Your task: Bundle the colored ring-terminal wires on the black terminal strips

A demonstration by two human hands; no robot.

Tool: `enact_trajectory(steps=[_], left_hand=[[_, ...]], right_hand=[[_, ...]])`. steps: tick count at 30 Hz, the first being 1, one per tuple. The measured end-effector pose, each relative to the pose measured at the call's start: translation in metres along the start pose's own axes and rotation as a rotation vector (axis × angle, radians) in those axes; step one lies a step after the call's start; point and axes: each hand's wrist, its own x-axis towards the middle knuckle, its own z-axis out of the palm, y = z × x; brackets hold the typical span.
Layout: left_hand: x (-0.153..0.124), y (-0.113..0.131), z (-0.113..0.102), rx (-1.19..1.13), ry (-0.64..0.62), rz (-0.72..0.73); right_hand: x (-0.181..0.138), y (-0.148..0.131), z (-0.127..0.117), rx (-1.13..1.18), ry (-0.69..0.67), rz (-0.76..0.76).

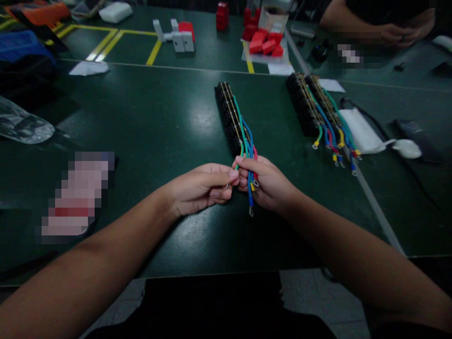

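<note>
A long black strip with metal bars point(227, 115), which looks like a socket strip's inner part, lies on the green table in front of me. Green, blue and red wires point(250, 160) run from its near end towards me, tipped with ring terminals. My left hand point(208, 188) pinches the end of a green wire, a metal tip showing below the thumb. Beside it, my right hand point(268, 181) is closed around the wires, thumb on top. A blue-sleeved ring terminal point(251, 207) hangs below the right hand. The fingertips of both hands nearly meet.
Two similar wired strips point(306, 103) lie to the right, by a white packet point(362, 131). A blurred-out phone-like item point(76, 197) is at left. Red parts point(264, 42) and grey blocks point(183, 41) stand at the back. Another person's hands point(406, 33) are at the far right.
</note>
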Motion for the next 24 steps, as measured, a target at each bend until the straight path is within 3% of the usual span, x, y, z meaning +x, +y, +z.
enact_trajectory(steps=[8,14,24], left_hand=[[-0.004,0.005,0.004,0.187,0.077,-0.050],[-0.007,0.007,0.006,0.342,0.059,-0.052],[-0.006,0.005,-0.003,0.150,-0.041,-0.110]], right_hand=[[0.000,0.001,-0.001,-0.042,0.037,0.013],[-0.001,0.001,0.000,-0.021,0.060,0.001],[0.000,-0.003,-0.001,-0.009,0.002,0.033]])
